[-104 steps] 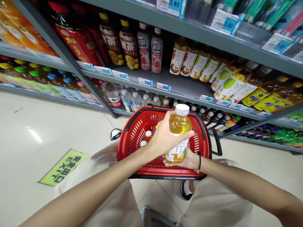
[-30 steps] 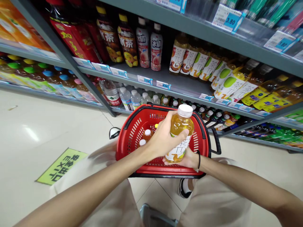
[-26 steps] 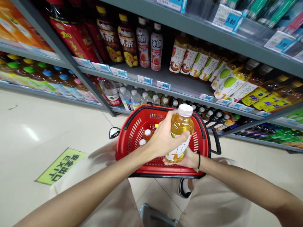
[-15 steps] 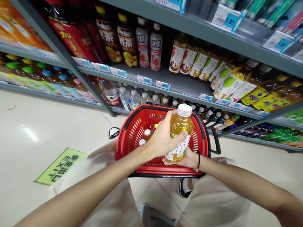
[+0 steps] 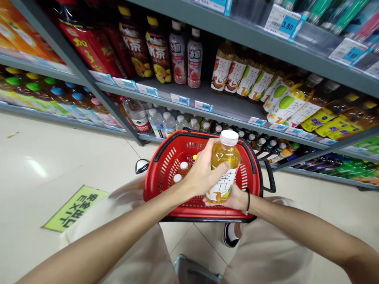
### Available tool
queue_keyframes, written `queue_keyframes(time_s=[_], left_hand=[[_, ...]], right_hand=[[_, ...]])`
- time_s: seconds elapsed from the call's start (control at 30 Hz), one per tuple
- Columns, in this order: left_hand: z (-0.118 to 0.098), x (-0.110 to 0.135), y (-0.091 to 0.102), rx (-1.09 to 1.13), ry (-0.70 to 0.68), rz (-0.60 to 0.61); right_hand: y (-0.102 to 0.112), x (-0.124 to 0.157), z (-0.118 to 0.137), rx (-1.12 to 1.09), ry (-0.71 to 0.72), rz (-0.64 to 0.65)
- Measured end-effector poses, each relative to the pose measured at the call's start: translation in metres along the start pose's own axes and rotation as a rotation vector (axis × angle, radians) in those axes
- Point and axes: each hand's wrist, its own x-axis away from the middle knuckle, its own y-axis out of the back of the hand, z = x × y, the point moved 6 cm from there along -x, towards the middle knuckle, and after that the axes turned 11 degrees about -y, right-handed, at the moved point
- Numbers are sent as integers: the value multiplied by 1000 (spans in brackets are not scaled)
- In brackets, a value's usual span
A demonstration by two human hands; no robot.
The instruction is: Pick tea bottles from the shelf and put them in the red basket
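Observation:
A bottle of yellow tea (image 5: 225,165) with a white cap and a white label stands upright over a red shopping basket (image 5: 251,177). My left hand (image 5: 203,171) is wrapped round its middle. My right hand (image 5: 237,200) cups its base from below, a black band on the wrist. Inside the basket lie other bottles (image 5: 183,169) with white caps, partly hidden by my left hand.
Grey store shelves (image 5: 225,108) with rows of drink bottles and blue price tags rise ahead. Water bottles (image 5: 161,122) stand on the lowest shelf behind the basket. A green floor sticker (image 5: 75,208) lies on the pale tiles at left. My knees and a shoe (image 5: 232,238) show below.
The bottle has turned slightly in my hands, so more of the label faces me. The basket and my arms have barely moved.

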Motion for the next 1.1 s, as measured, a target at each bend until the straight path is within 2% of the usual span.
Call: queue_keyframes(time_s=[0.13, 0.6, 0.87, 1.1], left_hand=[[1, 1, 0, 11, 45, -32], [1, 1, 1, 10, 119, -79], [2, 1, 0, 61, 107, -33], [2, 0, -2, 53, 43, -10]], right_hand=[[1, 0, 0, -23, -9, -30], [-4, -1, -3, -24, -43, 40], [9, -3, 2, 142, 6, -10], [8, -2, 3, 103, 11, -29]])
